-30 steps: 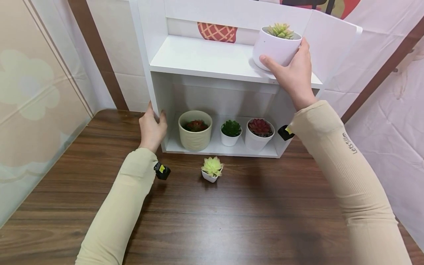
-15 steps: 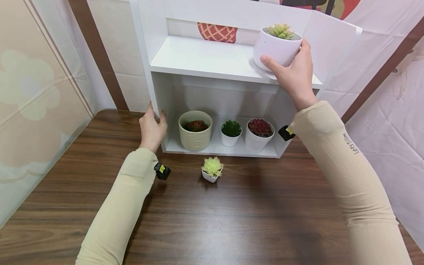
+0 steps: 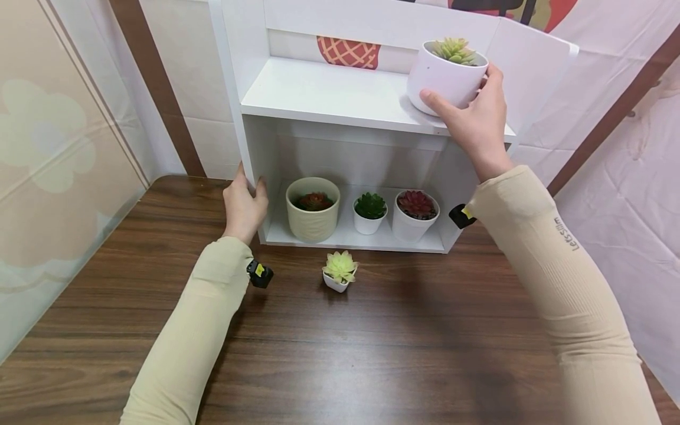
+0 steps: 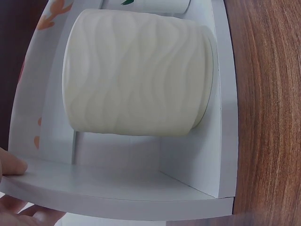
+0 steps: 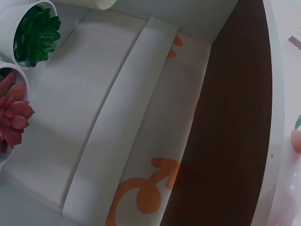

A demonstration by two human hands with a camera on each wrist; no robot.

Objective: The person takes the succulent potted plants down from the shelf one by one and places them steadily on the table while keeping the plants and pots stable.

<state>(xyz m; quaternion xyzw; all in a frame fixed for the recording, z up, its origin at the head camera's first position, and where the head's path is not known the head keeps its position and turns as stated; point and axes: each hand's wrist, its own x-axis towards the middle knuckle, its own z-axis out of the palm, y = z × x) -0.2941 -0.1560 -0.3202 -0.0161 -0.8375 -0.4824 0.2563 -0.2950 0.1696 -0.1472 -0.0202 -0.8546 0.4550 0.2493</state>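
Note:
On the right of the upper shelf board is a white pot with a yellow-green succulent (image 3: pixel 446 79), gripped by my right hand (image 3: pixel 475 121). The thumb lies across the pot's front and the fingers go round its right side. My left hand (image 3: pixel 244 206) holds the left side panel of the white shelf unit (image 3: pixel 345 121), thumb inside, fingers outside. That panel (image 4: pixel 122 205) also shows in the left wrist view, beside a cream wavy pot (image 4: pixel 136 73). In the right wrist view a fingertip (image 5: pixel 296 140) shows at the right edge; the held pot is mostly out of frame.
The lower compartment holds the cream pot with a reddish succulent (image 3: pixel 313 209), a small green succulent (image 3: pixel 370 213) and a dark red succulent (image 3: pixel 416 215) in white pots. A tiny pale-green succulent (image 3: pixel 340 271) stands on the brown wooden table (image 3: pixel 329 354) before the shelf.
My right hand and the white pot have shifted slightly to the right on the upper shelf. The left hand has stayed where it was.

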